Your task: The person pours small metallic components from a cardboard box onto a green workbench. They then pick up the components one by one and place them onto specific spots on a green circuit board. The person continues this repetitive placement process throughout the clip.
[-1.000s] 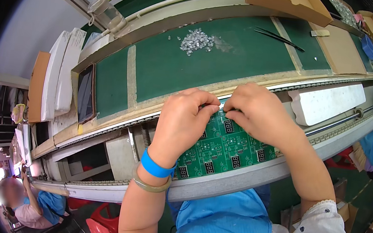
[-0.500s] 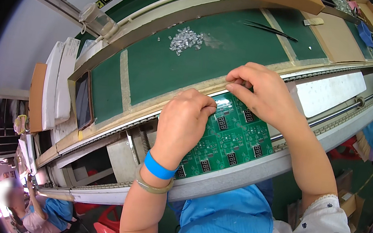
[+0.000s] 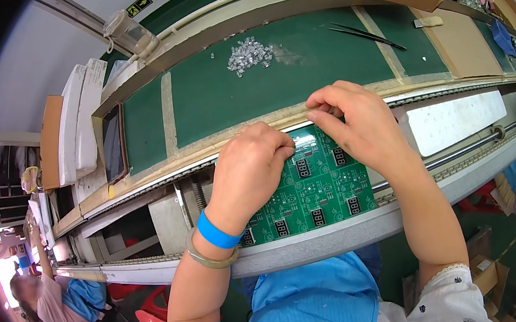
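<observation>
Both hands on a green printed circuit board panel (image 3: 322, 192) at the near edge of the green conveyor belt (image 3: 247, 94).

The left hand (image 3: 249, 171) rests curled, knuckles up, on the panel's left part, fingertips at its far edge; whether it grips anything cannot be told. The right hand (image 3: 360, 124) pinches thumb and fingers together at the panel's far edge, seemingly on a clear strip of tape (image 3: 307, 140). A heap of small silvery parts (image 3: 249, 54) lies well beyond.

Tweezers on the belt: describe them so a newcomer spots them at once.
Start at the long green belt running across the picture. Beyond the right hand, near the belt's far edge, lie the tweezers: thin, dark, lying flat. Unlike the heap of small silvery parts to their left, they are one long slim piece.
</observation>
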Action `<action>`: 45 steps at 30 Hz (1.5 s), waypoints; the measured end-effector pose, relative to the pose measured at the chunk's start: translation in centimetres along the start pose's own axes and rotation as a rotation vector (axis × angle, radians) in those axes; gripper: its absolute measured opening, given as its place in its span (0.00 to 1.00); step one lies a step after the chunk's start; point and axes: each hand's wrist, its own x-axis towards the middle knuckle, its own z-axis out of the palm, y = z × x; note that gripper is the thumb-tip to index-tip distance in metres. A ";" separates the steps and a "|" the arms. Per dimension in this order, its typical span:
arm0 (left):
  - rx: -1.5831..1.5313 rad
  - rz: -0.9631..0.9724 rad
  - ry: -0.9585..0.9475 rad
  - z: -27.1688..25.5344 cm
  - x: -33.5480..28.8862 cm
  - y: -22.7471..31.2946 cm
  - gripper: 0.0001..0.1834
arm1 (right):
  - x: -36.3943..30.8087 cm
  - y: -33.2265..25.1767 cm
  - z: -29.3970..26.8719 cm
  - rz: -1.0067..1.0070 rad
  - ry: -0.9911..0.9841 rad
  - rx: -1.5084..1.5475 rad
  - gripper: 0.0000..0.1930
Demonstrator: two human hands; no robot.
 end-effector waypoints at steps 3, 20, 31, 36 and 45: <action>-0.027 -0.003 -0.007 -0.1 0.0 0.0 0.05 | 0.1 0.0 0.0 0.021 -0.001 -0.005 0.10; -0.082 -0.002 -0.025 -0.2 0.0 -0.1 0.05 | 6.4 0.8 0.8 -0.069 0.005 -0.166 0.09; -0.037 -0.069 0.257 -1.8 1.7 -2.3 0.06 | 10.2 1.1 4.3 -0.172 -0.039 -0.502 0.04; 0.070 -0.232 0.336 -1.9 5.0 -5.3 0.12 | 9.4 0.9 4.2 -0.169 -0.030 -0.496 0.03; 0.235 -0.384 0.330 -0.5 7.4 -5.7 0.13 | 3.6 0.1 0.7 -0.126 -0.003 -0.009 0.08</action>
